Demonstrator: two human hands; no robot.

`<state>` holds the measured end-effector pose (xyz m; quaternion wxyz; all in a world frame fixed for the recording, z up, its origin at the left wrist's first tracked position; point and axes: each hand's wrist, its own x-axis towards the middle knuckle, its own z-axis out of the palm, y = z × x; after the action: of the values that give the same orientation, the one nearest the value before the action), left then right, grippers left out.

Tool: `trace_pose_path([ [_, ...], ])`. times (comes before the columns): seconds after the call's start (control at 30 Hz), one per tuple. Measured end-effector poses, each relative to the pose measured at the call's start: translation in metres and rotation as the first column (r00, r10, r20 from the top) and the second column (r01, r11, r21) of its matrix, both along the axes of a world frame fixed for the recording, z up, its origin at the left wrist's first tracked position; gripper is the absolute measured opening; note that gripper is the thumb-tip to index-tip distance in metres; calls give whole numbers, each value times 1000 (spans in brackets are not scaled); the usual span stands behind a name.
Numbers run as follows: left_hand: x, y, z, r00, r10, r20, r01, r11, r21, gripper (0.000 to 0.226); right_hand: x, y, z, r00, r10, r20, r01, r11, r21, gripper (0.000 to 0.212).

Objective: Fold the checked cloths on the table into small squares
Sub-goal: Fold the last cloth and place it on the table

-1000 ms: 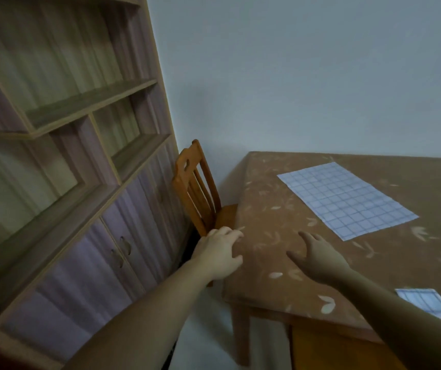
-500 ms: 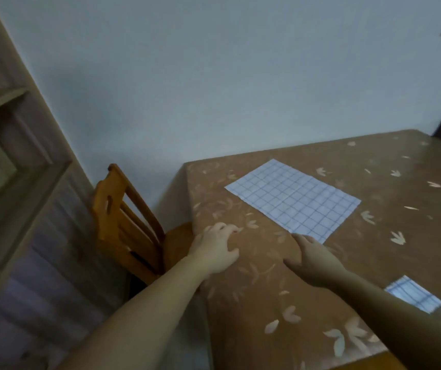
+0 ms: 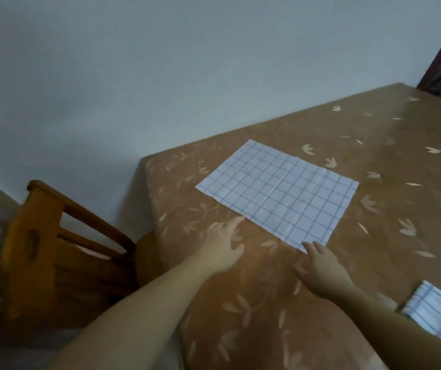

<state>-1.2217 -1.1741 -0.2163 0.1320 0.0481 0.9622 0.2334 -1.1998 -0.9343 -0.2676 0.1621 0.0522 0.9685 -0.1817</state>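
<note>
Two hands extend over the tabletop (image 3: 240,303), which carries a brown leaf-patterned cover. Left hand (image 3: 220,248): fingers (image 3: 234,222) straight and spread, holding nothing, the forefinger tip just at the near edge of the flat checked cloth (image 3: 278,192). Right hand (image 3: 320,268): fingers (image 3: 310,247) relaxed and loosely spread, holding nothing, their tips at the near corner of the same cloth — contact cannot be confirmed. A second checked cloth (image 3: 435,313) lies right of the right wrist, well apart from the fingers. A wooden chair (image 3: 43,236) stands left of the left forearm, beside the tabletop.
</note>
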Motion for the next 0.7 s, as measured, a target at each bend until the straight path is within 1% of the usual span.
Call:
trace_pose_path([
  [0.1,-43,10,-38,999,-40,29,44,990,-137,60,-33,10,-33,999,-43,-16,43,999,21,70],
  [0.2,-85,24,-72,999,-41,22,44,979,-198,66,-58,22,-61,996,-60,-64,63,997,51,76],
  [0.23,-98,28,-83,999,-31,45,40,971,-234,74,-65,25,-69,996,-51,-79,55,997,61,76],
  [0.33,-123,42,-109,991,43,124,2,941,-338,108,-80,28,-88,994,2,-107,8,996,94,76],
  [0.4,-134,49,-123,988,89,127,-39,935,-351,118,-90,26,-95,990,30,-140,-15,994,105,78],
  [0.5,-143,61,-136,991,109,73,-80,943,-324,122,-104,25,-100,985,71,-158,-53,992,118,82],
  [0.6,-145,71,-144,991,128,25,-116,949,-294,121,-113,21,-103,981,100,-168,-82,990,111,82],
  [0.7,-145,74,-148,996,88,-29,-92,956,-279,109,-121,16,-104,977,108,-184,-87,989,115,83],
])
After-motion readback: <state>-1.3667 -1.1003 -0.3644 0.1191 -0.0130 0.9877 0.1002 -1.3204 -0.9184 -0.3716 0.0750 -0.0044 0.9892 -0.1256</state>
